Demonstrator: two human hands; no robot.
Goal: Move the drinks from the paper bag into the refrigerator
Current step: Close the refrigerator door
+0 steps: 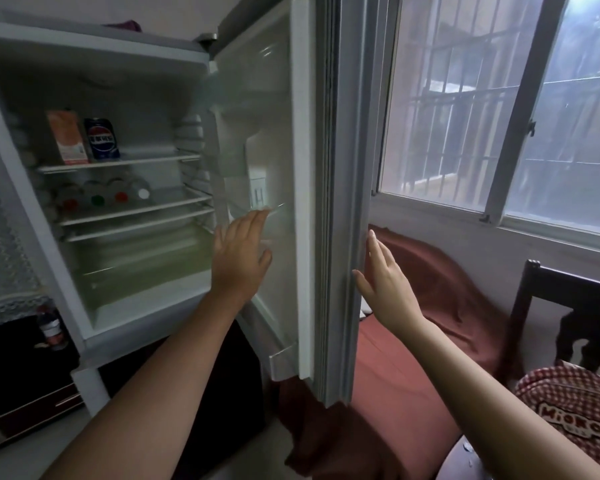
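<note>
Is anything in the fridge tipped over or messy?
Nothing looks spilled. Only the bottles on the second shelf lie on their sides, caps outward; the orange carton and Pepsi can above stand upright.

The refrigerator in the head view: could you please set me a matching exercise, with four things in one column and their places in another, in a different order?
Column one:
1. orange carton
2. blue can
3. left hand
4. right hand

Column two:
a. at the outer side of the open refrigerator door
b. on the top shelf, the right one of the pair
c. in front of the door's inner lining, fingers straight
d. on the top shelf, the left one of the pair

Pairs: 1-d, 2-b, 3-c, 4-a.
</note>
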